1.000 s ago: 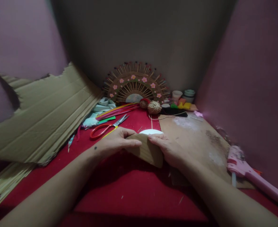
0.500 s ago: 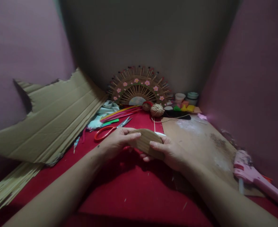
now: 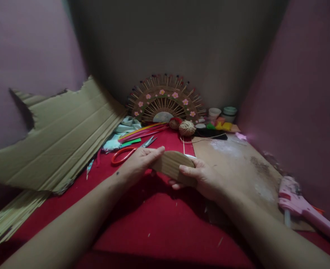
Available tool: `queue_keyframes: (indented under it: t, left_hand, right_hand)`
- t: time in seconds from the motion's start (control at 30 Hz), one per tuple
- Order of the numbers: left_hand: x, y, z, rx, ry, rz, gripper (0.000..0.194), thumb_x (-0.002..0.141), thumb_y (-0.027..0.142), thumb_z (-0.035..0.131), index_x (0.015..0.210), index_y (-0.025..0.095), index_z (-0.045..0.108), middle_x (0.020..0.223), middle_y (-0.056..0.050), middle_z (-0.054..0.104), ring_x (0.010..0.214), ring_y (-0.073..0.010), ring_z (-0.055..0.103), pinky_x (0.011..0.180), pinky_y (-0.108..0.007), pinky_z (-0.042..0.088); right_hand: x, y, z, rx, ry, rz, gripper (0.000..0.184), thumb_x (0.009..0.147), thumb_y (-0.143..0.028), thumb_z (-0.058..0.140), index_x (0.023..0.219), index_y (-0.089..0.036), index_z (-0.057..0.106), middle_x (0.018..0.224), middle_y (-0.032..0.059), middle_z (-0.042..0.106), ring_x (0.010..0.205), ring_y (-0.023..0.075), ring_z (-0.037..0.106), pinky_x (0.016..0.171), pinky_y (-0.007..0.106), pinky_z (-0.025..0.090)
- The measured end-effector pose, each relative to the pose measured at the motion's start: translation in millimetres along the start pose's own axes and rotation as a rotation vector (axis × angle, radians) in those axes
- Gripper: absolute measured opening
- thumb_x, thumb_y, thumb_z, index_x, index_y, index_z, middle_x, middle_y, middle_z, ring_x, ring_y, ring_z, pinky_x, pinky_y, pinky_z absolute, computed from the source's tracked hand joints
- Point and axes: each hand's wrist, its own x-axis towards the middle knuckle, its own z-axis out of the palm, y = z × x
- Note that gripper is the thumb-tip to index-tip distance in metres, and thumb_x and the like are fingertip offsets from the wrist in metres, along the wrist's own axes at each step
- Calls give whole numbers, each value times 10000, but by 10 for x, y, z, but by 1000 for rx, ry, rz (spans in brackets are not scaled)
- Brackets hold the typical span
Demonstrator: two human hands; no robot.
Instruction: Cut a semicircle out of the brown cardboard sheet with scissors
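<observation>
Between my hands, above the red cloth (image 3: 153, 224), is a rounded piece of brown cardboard (image 3: 173, 164), its broad face tilted toward me. My left hand (image 3: 142, 162) pinches its left end, thumb along the upper edge. On its right end my right hand (image 3: 204, 175) has a grip, thumb on the front face and fingers behind and below. A sliver of something white (image 3: 191, 157) shows behind the cardboard by the right hand. Just beyond my left hand lie red-handled scissors (image 3: 123, 154), blades pointing away.
Cardboard sheets (image 3: 66, 138) lean at left over thin sticks (image 3: 16, 216). A flowered fan (image 3: 162, 93) stands at the back, behind twine balls (image 3: 186, 128) and pipe cleaners (image 3: 145, 132). At right are a brown board (image 3: 238, 172), a pink glue gun (image 3: 302, 207) and small tubs (image 3: 229, 114).
My left thumb has shifted up from the cardboard's face toward its top edge, uncovering more of the face. The right hand keeps its grip. The view has moved slightly.
</observation>
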Motion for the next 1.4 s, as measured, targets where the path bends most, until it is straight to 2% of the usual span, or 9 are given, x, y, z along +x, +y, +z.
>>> queue_keyframes:
  t: [0.17, 0.6, 0.8, 0.93, 1.0, 1.07, 1.13, 1.23, 1.4]
  left_hand:
    - [50, -19, -46, 0, 116, 39, 528, 821, 598, 531, 556, 144, 577, 436, 42, 436, 409, -74, 354, 421, -210, 277]
    - [55, -67, -73, -57, 39, 53, 438, 785, 534, 631, 625, 126, 645, 493, 26, 514, 434, -63, 416, 427, -189, 315]
    - [39, -40, 36, -294, 88, 81, 267, 731, 399, 712, 791, 153, 626, 565, 68, 493, 424, -31, 415, 382, -142, 308]
    - [-19, -54, 271, -270, -11, 56, 305, 730, 387, 686, 883, 132, 622, 686, -17, 624, 500, -108, 571, 395, -197, 428]
    - [-27, -39, 310, -38, -142, 33, 300, 791, 415, 599, 909, 140, 610, 690, -36, 649, 502, -141, 607, 393, -221, 444]
    - [8, -3, 205, 413, -172, 48, 319, 857, 444, 470, 944, 167, 603, 733, -38, 679, 562, -154, 645, 476, -246, 498]
    - [82, 25, -38, 568, -33, 59, 364, 889, 443, 385, 980, 159, 594, 863, -93, 696, 739, -204, 675, 624, -309, 531]
    - [213, -26, -468, 795, 196, 52, 331, 760, 351, 554, 988, 112, 565, 1070, -222, 625, 1042, -356, 582, 844, -464, 461]
    - [301, -270, -785, 996, 263, 2, 307, 649, 253, 580, 927, 123, 585, 953, -204, 645, 962, -363, 598, 798, -436, 446]
  right_hand:
    - [-9, -14, -4, 22, 27, -1, 449, 747, -224, 691, 1170, -132, 575, 879, 118, 731, 658, 225, 735, 553, 278, 614]
    - [-3, -16, -27, 47, -1, 10, 485, 743, -232, 716, 1194, -132, 568, 915, 123, 730, 673, 227, 735, 564, 281, 607]
    - [-14, -126, 5, 208, -40, -212, 461, 698, -442, 752, 1077, -199, 648, 1106, 85, 708, 1024, 258, 667, 921, 435, 528]
    - [-24, -83, 66, 21, 127, -305, 328, 688, -263, 766, 999, -219, 674, 1011, 34, 729, 931, 218, 663, 894, 407, 512]
    - [-15, -47, 80, 22, 263, -316, 273, 686, -232, 761, 946, -202, 686, 896, 21, 736, 833, 202, 663, 819, 374, 532]
    - [4, -41, 82, 103, 369, -349, 277, 671, -224, 765, 936, -212, 683, 839, -5, 729, 795, 183, 656, 757, 342, 546]
    - [22, -75, 85, 187, 445, -394, 292, 667, -212, 764, 942, -242, 672, 826, -35, 724, 803, 160, 657, 749, 323, 555]
    - [34, -174, 109, 301, 483, -364, 290, 674, -177, 759, 931, -265, 659, 800, -55, 730, 785, 144, 673, 803, 375, 568]
    - [53, -335, 127, 356, 385, -266, 224, 708, -184, 747, 907, -237, 657, 773, -14, 748, 760, 189, 704, 825, 498, 568]
